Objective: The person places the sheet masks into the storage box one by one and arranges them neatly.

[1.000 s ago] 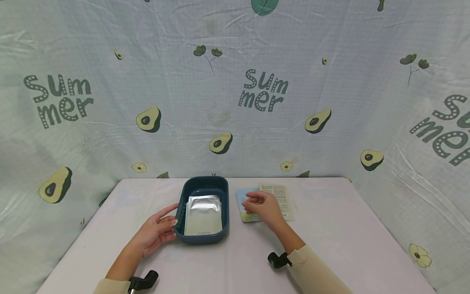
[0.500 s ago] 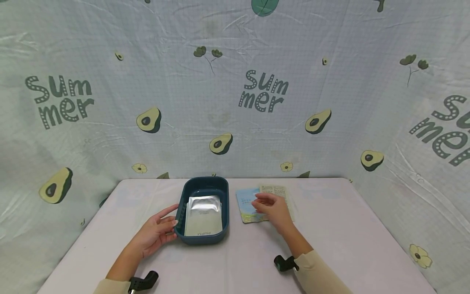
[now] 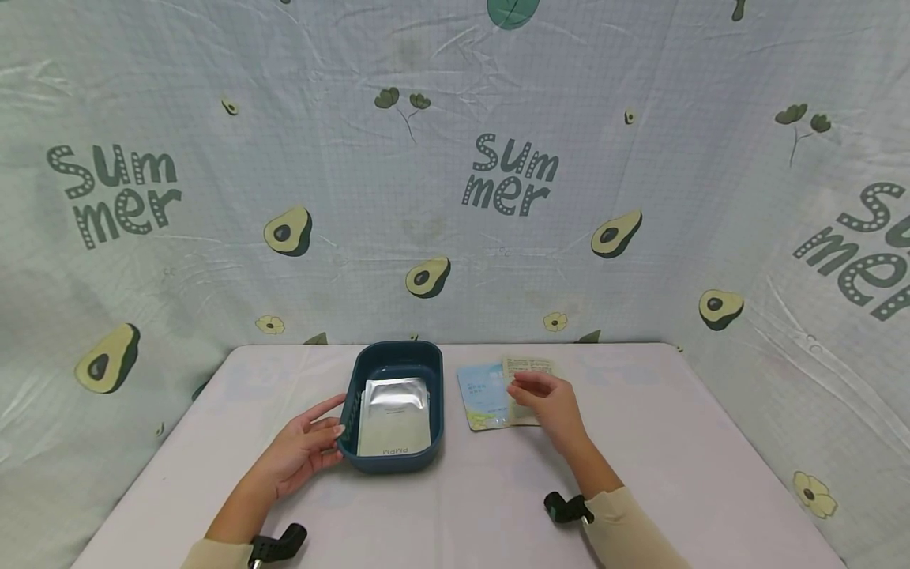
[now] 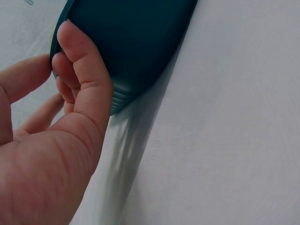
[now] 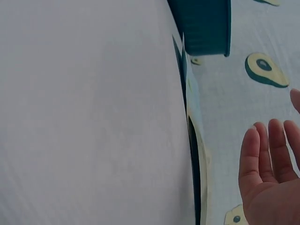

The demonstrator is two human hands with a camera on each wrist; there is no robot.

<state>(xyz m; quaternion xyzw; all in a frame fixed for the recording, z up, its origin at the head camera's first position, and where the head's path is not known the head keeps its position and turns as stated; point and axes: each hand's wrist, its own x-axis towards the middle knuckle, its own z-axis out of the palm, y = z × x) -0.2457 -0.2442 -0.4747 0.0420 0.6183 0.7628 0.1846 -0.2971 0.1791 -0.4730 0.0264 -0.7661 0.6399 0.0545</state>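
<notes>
A pale table (image 3: 640, 442) stands before a draped cloth (image 3: 455, 158) printed with avocados and the word "Summer". Near the table's middle sits a dark teal tray (image 3: 436, 395) holding a silver packet (image 3: 393, 419). The left hand (image 3: 302, 452) rests against the tray's near left corner, fingers curled round its ribbed wall (the left wrist view shows thumb at the rim). Just right of the tray lies a blue packet (image 3: 482, 393), overlapped by a beige leaflet (image 3: 529, 367) at its right edge. The right hand (image 3: 550, 405) lies over the leaflet, fingers relaxed and extended, gripping nothing.
</notes>
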